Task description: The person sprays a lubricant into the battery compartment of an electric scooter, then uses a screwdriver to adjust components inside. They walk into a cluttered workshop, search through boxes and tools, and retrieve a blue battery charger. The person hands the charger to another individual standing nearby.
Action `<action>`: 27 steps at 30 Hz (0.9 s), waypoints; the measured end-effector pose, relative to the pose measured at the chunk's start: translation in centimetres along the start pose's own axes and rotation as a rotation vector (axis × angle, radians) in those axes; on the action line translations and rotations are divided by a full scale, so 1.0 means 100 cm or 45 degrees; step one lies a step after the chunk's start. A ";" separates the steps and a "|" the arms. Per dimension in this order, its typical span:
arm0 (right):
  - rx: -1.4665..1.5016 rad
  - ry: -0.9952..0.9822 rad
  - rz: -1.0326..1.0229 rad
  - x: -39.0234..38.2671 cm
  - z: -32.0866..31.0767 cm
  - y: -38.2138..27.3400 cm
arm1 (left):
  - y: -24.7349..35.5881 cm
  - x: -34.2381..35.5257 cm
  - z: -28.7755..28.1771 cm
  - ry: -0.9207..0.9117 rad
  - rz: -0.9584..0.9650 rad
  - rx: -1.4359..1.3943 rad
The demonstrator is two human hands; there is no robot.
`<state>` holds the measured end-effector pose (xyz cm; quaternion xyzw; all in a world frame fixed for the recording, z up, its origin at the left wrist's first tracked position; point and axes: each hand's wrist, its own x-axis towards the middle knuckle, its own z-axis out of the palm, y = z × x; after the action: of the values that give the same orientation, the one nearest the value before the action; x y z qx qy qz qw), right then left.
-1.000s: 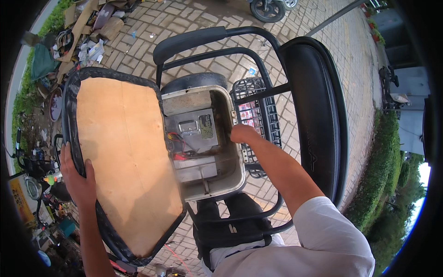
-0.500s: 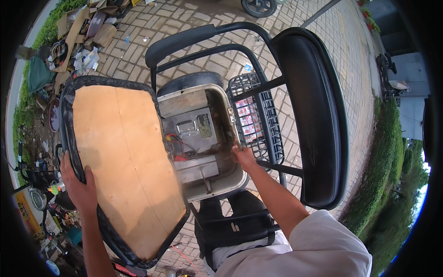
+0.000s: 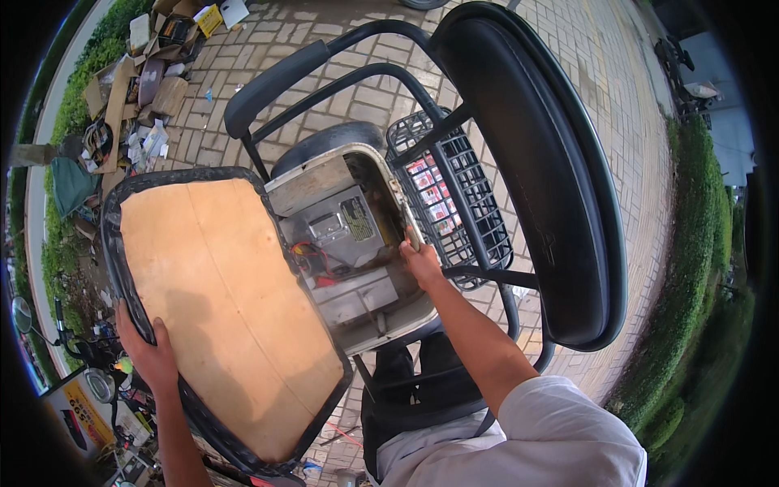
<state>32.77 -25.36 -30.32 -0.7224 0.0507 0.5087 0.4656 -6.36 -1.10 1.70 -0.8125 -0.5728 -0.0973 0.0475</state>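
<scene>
A black padded seat (image 3: 219, 300) is tipped up on its side, its bare plywood underside facing me. My left hand (image 3: 152, 357) grips the seat's left edge, thumb on the near side and fingers wrapped behind. To the right lies an uncovered storage compartment (image 3: 388, 334) with a pale rim. Inside are a grey metal box (image 3: 334, 227) with a handle, red and black wires (image 3: 312, 256) and a lighter grey box (image 3: 355, 299). My right hand (image 3: 422, 264) is closed on the compartment's right rim, beside a thin metal strip; its fingertips are partly hidden.
A black backrest (image 3: 527, 162) on a tubular frame stands at the right. Behind the compartment is a wire basket (image 3: 487, 223) holding red-and-white packs. A padded armrest (image 3: 276, 89) extends across the far side. Cardboard and scrap (image 3: 150, 89) lie on the paving at the far left.
My view has shifted, so the vehicle sits differently in the picture. Both hands keep their places, left on the seat edge and right on the rim.
</scene>
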 end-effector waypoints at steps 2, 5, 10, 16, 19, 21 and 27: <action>-0.132 0.025 -0.048 0.003 -0.003 0.004 | -0.002 0.000 0.000 0.000 0.015 0.001; -0.192 0.045 -0.129 0.008 -0.004 0.011 | 0.000 0.001 0.002 -0.007 0.009 0.009; -0.114 0.070 0.016 0.014 0.001 0.013 | -0.008 0.001 0.004 -0.021 0.037 -0.024; 0.918 -0.291 0.292 -0.004 0.002 0.000 | -0.010 -0.001 0.003 -0.027 0.039 0.008; 1.504 -0.732 0.530 0.001 -0.025 -0.003 | -0.002 0.001 0.003 -0.037 0.019 0.005; 1.593 -0.908 0.548 0.003 -0.029 -0.005 | -0.004 0.002 0.003 -0.033 0.038 -0.007; 0.770 -0.623 0.324 -0.003 -0.035 -0.021 | -0.008 0.001 0.003 -0.033 0.060 -0.005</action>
<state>36.23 -26.86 -28.65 -0.3985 0.1748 0.6812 0.5888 -7.08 -0.66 1.43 -0.8271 -0.5538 -0.0868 0.0406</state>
